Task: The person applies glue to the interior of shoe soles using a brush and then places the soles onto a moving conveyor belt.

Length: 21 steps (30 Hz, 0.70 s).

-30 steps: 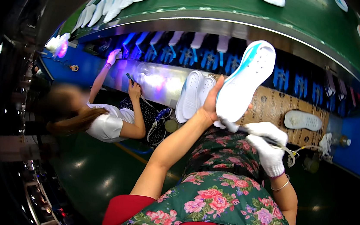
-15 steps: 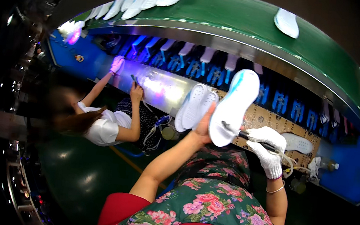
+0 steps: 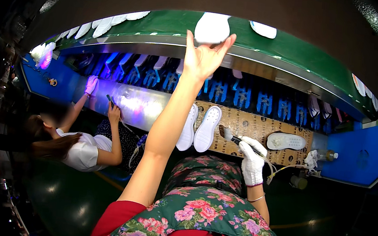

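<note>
My bare left hand point(image 3: 204, 58) reaches far forward to the green belt, its fingers and thumb spread. Between and just beyond the fingertips a white shoe sole point(image 3: 212, 28) lies on the belt; whether the fingers still touch it I cannot tell. In a white knitted glove, my right hand point(image 3: 252, 162) is closed around a dark-handled brush point(image 3: 230, 136), bristles toward the left, above the cardboard-covered bench point(image 3: 252, 124). Two white soles with small holes, one point(image 3: 207, 129) in full view and another point(image 3: 188, 129) partly behind my left forearm, rest left of the brush.
Another pale sole point(image 3: 287, 141) lies on the cardboard at the right, near a small bottle point(image 3: 331, 155). The green belt point(image 3: 296, 45) carries several more soles. Beneath it stands a row of blue holders point(image 3: 242, 97). A co-worker point(image 3: 88, 149) sits at my left, hands over the bench.
My left hand has carried the white sole from above the bench forward onto the green belt, and its fingers have spread. My right hand has drawn the brush away from the sole.
</note>
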Tool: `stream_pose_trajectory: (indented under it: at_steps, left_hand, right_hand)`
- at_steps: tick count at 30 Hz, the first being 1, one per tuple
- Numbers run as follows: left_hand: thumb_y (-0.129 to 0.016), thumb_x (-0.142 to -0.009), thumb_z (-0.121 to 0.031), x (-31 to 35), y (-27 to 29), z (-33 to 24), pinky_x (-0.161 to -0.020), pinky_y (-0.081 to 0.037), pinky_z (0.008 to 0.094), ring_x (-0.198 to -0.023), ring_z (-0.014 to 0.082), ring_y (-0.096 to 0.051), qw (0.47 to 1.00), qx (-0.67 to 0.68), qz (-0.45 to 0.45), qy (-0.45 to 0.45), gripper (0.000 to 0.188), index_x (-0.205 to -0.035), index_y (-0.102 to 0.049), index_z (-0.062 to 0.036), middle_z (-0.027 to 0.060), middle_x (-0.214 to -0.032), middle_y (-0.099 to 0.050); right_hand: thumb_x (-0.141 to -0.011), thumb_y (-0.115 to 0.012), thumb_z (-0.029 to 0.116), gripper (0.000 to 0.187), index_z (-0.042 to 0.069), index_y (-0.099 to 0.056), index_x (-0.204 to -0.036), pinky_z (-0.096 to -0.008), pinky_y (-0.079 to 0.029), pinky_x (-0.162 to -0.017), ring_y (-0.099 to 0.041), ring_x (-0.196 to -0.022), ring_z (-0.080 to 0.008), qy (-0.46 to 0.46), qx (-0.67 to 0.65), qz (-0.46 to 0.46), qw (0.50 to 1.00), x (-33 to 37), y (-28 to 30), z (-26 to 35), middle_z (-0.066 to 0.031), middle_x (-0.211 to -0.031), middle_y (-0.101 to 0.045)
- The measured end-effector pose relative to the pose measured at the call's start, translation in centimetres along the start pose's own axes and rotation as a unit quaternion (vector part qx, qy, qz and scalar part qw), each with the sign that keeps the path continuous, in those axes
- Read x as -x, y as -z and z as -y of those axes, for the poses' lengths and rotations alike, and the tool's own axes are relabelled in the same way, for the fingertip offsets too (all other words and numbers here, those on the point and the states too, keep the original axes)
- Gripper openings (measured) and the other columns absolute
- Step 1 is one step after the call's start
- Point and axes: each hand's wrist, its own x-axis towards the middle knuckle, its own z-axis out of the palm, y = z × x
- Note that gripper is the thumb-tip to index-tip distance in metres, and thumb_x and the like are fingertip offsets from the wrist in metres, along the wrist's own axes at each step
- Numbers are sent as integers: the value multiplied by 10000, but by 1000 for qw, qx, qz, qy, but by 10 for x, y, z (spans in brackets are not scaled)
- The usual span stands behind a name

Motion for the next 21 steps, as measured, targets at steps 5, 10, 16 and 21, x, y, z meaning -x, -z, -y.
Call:
stream_pose_trajectory:
  at_steps: [5, 10, 16, 21]
  left_hand:
    - [-457, -993, -457, 9, -6, 24, -1110, -369, 475, -1370, 449, -330, 975, -154, -157, -29, 785, -1508, -104, 19, 350, -1495, -203]
    - [-745, -832, -166, 1, 5, -12, -912, -473, 363, -1052, 263, -572, 505, -787, -164, -313, 498, -1253, -526, -13, 171, -1188, -558]
    - [-665, -834, -159, -64, 6, -28, -830, -495, 441, -1020, 367, -595, 281, -943, -105, -144, 229, -996, -670, 2, 205, -951, -669]
    - [-656, -834, -134, -71, 11, -56, -816, -508, 437, -1029, 349, -601, 221, -958, -103, -149, 217, -1003, -659, 2, 205, -979, -658]
  right_hand:
    - [-793, -715, -34, 179, -42, -716, -972, -240, -513, -640, -633, -691, -122, -14, 10, -35, 999, 1, 0, -8, -90, -867, -706]
    - [-797, -715, -39, 201, -49, -706, -997, -236, -506, -634, -630, -686, -124, -24, 1, -54, 998, -2, 4, -15, -91, -873, -706]
    - [-798, -726, -19, 201, -43, -705, -996, -239, -517, -626, -640, -683, -125, -50, 0, -45, 998, -8, -13, -26, -91, -851, -709]
    - [-805, -713, -20, 196, -35, -697, -999, -251, -519, -597, -638, -654, -141, -43, 33, -51, 997, -11, -24, -33, -97, -872, -705]
